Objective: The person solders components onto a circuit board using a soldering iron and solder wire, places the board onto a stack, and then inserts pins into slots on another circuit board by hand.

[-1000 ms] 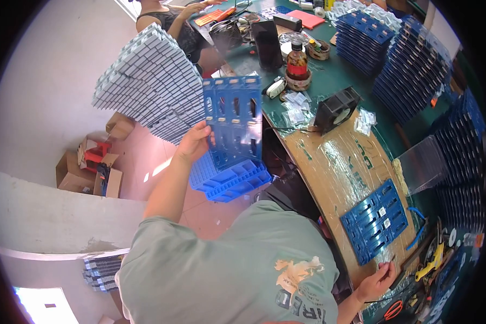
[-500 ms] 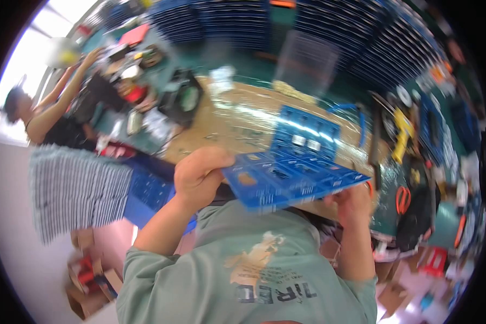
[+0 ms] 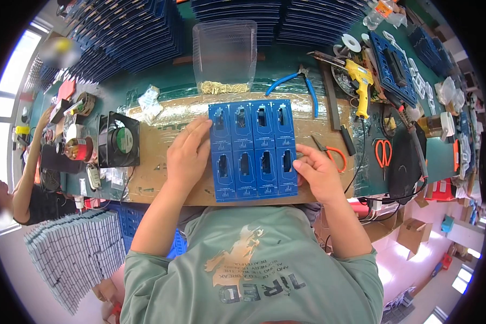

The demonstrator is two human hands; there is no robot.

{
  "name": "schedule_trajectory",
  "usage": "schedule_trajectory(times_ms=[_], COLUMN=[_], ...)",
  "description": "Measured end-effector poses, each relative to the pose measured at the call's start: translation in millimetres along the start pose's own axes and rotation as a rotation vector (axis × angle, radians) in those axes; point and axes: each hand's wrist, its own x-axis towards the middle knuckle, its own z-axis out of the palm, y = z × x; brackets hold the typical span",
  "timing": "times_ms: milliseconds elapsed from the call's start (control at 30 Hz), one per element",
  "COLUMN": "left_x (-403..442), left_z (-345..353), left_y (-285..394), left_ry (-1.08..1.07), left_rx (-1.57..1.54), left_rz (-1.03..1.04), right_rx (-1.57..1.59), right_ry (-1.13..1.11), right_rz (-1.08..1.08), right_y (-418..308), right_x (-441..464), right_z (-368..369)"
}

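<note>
A blue circuit board panel (image 3: 253, 146) with two rows of oblong cut-outs lies level over the brown work mat in front of my body. My left hand (image 3: 189, 150) is at its left edge, fingertips on the upper left side. On the opposite edge my right hand (image 3: 319, 171) pinches the board between thumb and fingers. The second blue panel seen earlier on the mat does not show separately; I cannot tell whether it lies underneath. Just beyond the board stands a clear plastic bin (image 3: 224, 54) with small gold-coloured pieces (image 3: 224, 87) at its near end.
Blue-handled cutters (image 3: 297, 86), a yellow soldering gun (image 3: 358, 83) and orange-handled scissors (image 3: 383, 154) lie to the right. Orange-handled pliers (image 3: 332, 155) are close to my right hand. A black fan (image 3: 119, 140) stands left. Stacked blue boards (image 3: 129, 40) line the back. Another person sits at far left.
The blue panel has come down from a tilted, raised position to lie flat over the mat. Both hands moved forward with it, and my view has turned.
</note>
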Motion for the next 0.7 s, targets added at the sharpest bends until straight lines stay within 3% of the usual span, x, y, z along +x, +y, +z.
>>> schedule_trajectory(times_ms=[267,567,700], left_x=[8,8,9], left_z=[9,6,5], left_y=[-5,-7,-3], left_ry=[-0.118,-0.220,-0.221], left_rx=[0.052,0.057,0.056], left_rz=[-0.014,-0.010,0.000], right_rx=[-0.216,-0.438,-0.568], right_ry=[0.140,0.146,0.171], right_rz=[0.035,0.006,-0.082], right_y=[5,-1,4], right_x=[8,8,9], right_z=[10,14,13])
